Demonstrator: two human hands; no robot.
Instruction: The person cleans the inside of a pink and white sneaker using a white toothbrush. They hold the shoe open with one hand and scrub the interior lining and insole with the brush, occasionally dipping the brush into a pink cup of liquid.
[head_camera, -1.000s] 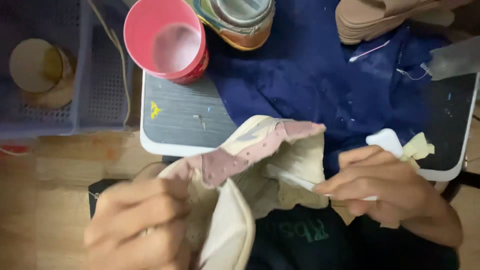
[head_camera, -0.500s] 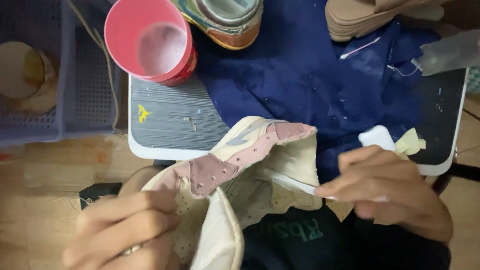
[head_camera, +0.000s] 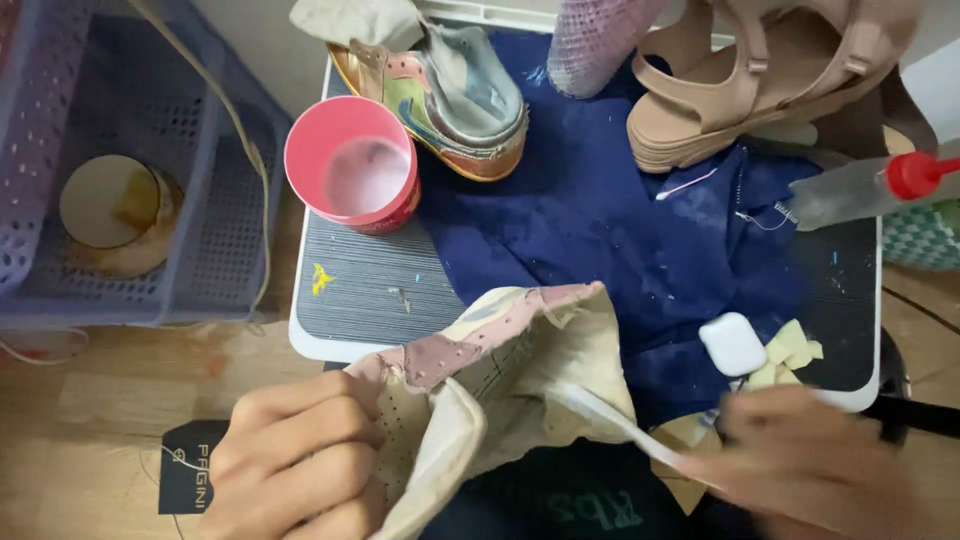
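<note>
Seen from the head camera, the left hand (head_camera: 295, 455) grips the cream-and-pink shoe upper (head_camera: 490, 390) by its near edge, fingers curled shut. Just to its right, the right hand (head_camera: 810, 460) (blurred) pinches a thin white brush (head_camera: 610, 425), which slants up-left into the upper's opening.

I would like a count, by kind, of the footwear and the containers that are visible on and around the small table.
Shoe upper held in the hands: 1
Multicoloured sneaker: 1
Tan sandals, stacked: cannot tell how many, at least 1
Pink cup: 1
Clear bottle with red cap: 1
Purple basket: 1
Small white case: 1
Total: at least 7
</note>
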